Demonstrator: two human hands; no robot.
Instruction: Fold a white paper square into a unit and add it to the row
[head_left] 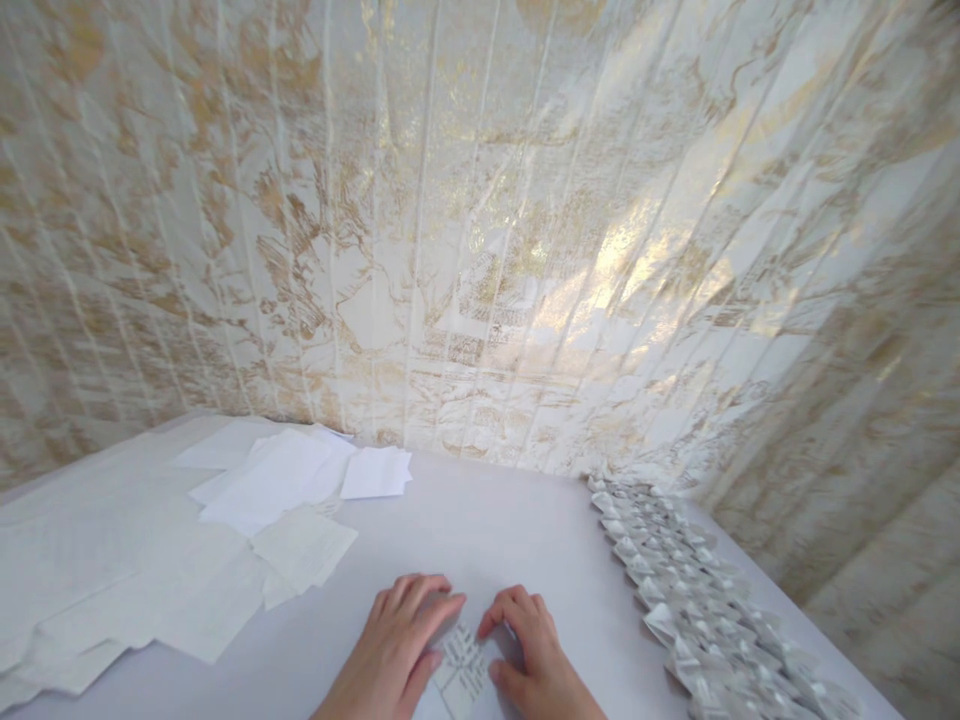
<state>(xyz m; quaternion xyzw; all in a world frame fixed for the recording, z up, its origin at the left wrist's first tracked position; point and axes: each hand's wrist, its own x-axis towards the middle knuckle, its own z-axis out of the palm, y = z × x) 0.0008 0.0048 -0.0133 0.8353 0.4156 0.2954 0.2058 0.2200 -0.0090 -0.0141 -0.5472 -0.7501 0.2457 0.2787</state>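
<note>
A small folded piece of printed paper (463,668) lies on the white table (480,530) at the bottom middle. My left hand (401,645) lies flat on its left part, fingers stretched out and close together. My right hand (529,650) presses on its right part with fingers curled down, fingertips against the paper's top edge. Both hands touch the paper; most of it is hidden under them.
Loose white paper sheets (277,500) are spread over the table's left side, some overlapping. A long row of folded paper pieces (690,590) runs along the right edge. A white and gold curtain (480,230) hangs right behind the table.
</note>
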